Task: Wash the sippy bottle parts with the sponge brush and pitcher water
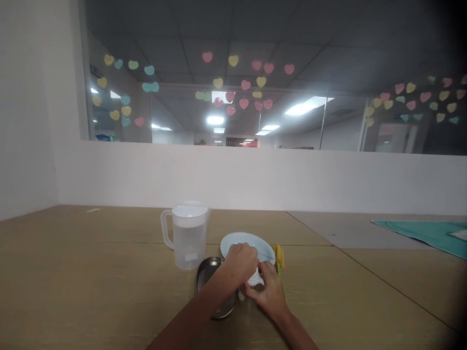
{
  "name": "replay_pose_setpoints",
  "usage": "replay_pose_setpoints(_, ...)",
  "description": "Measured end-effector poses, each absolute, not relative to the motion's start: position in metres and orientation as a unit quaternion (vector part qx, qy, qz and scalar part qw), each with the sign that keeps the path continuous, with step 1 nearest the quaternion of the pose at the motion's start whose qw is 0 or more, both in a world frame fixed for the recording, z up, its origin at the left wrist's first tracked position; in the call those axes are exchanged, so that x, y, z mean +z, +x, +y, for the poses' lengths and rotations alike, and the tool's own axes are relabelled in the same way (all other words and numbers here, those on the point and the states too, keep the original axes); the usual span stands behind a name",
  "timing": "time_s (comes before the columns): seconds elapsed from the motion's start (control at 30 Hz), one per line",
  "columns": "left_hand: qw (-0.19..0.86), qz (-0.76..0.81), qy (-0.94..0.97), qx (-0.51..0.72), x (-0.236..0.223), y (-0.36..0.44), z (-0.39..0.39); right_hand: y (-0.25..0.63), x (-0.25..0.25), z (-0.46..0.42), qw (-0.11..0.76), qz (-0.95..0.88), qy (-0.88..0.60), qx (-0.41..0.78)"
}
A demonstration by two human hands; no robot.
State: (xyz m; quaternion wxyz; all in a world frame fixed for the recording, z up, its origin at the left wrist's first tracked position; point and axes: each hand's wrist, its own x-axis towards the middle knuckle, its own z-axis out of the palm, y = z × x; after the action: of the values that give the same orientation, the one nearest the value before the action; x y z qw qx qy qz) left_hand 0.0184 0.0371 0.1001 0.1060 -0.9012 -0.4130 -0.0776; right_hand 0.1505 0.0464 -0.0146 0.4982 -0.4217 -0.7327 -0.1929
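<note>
Small white flared object (256,278): positioned between both hands, at the near side of the plate; partly covered, so I cannot confirm its full shape.
Right hand (273,294): grasping the object, thumb on the near side and fingers over the far side.
Left hand (241,260): fingers curled under, set just beside the object; the palm is hidden from my view, and I cannot tell whether it grips anything.
Oval metal dish (204,278): beneath the left forearm, partly concealed.
Pale oval plate (229,239): beyond both hands, partly screened by them.
Translucent plastic pitcher (189,243): upright, left of the plate, handle to the left.
Yellow item (279,255): beside the plate's right edge.
Wood-toned table (109,291): carries all the above.
Teal cloth (419,232): lying flat, far right.
</note>
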Motion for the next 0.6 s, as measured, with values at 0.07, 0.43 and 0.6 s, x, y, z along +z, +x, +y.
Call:
replay_pose_setpoints(0.07,0.108,-0.425,-0.894,-0.092,0.102,0.017,0.038,0.150,-0.014,0.046,0.493,-0.736,-0.424,-0.188)
replay_pose_setpoints(0.43,-0.047,-0.335,-0.927,-0.161,0.098,-0.006,0.058,0.150,-0.014,0.044,0.508,-0.724,-0.433,-0.171)
replay_pose_setpoints(0.6,-0.051,-0.353,-0.923,-0.142,0.099,-0.003,0.059,0.146,-0.014,0.043,0.499,-0.726,-0.443,-0.169)
